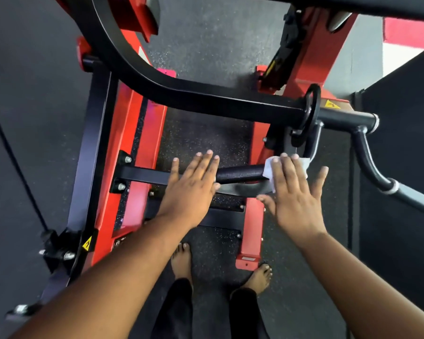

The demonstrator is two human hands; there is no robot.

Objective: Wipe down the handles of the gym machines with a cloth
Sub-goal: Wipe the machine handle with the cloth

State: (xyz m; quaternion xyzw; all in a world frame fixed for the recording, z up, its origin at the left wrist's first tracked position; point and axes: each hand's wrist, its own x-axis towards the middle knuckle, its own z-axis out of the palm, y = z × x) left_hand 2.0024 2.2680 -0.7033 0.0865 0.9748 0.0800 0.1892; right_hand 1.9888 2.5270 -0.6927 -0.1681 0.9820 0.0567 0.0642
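Pressing white cloth (288, 168) onto black handle (240, 174): right hand (295, 194) flat, fingers straight | left hand (192, 184) flat on handle

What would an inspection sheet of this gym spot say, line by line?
Surface: dark speckled rubber floor, bare feet standing on it.
Job's things: white cloth pressed onto the right end of the black textured cylindrical handle; handle is mounted on the red and black steel machine frame.
Clutter: nothing seen.
Hands: left hand flat with straight fingers over the handle's left end; right hand flat, fingers spread, pressing the cloth.
Cables: nothing seen.
Surroundings: curved black steel lever arm overhead, yellow warning sticker on the frame, dark wall at right.
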